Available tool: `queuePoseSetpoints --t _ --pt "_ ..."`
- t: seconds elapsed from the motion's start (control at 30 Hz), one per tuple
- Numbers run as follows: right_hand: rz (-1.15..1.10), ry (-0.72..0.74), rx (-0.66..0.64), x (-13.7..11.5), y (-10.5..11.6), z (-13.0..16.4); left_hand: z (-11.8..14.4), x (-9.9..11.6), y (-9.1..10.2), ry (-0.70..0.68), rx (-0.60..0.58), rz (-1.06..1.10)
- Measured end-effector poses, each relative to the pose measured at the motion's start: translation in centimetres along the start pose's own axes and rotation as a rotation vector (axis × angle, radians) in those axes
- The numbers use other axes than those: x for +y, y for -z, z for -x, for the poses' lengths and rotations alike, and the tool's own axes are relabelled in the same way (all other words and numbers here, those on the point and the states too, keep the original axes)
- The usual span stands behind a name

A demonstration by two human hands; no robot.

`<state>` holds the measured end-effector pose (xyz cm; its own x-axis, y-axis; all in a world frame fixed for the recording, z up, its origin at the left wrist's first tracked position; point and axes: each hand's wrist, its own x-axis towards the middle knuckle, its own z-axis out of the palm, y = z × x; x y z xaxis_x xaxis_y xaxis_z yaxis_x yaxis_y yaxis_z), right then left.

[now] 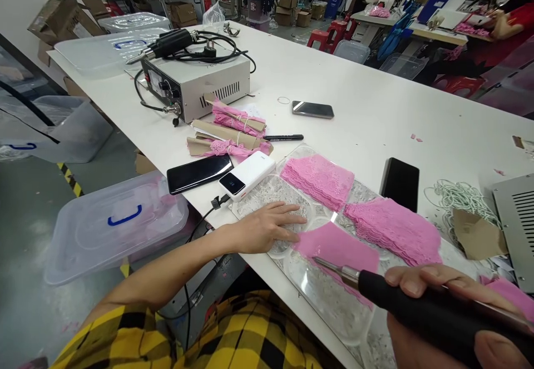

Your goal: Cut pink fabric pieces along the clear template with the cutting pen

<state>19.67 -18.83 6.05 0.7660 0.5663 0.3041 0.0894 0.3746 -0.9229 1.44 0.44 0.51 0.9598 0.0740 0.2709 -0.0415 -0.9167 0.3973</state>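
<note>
My right hand is wrapped round a black-handled ultrasonic cutter at the lower right. Its pointed metal tip rests on or just above a pink fabric piece; contact is hard to judge. My left hand lies flat with fingers spread, its fingertips at the left edge of that fabric. Beneath is a clear plastic template with rounded outlines on a speckled grey board. Beyond it sit two stacks of pink lace pieces, one at the back and another to the right.
A white power bank and a black phone lie left of the board. Behind them are tied pink bundles and a control box carrying a second handpiece. Another phone and pale elastic cord lie right.
</note>
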Motion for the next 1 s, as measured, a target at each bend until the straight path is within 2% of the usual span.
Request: queuePoseSetpoints --t 0.13,0.33,0.53,1.0 --pt "-0.020 0.032 -0.049 0.3 -1.5 -0.4 0.0 0.0 -0.2 0.006 0.025 -0.007" --pt "-0.035 0.069 -0.054 1.0 -3.2 -0.8 0.0 0.0 -0.1 -0.002 0.025 -0.017" --pt "-0.059 0.067 -0.086 1.3 -3.5 -1.0 -0.2 0.1 0.0 0.022 -0.007 -0.006" --pt "-0.011 0.093 -0.095 1.3 -3.8 -0.7 -0.3 0.1 -0.4 0.021 0.024 -0.011"
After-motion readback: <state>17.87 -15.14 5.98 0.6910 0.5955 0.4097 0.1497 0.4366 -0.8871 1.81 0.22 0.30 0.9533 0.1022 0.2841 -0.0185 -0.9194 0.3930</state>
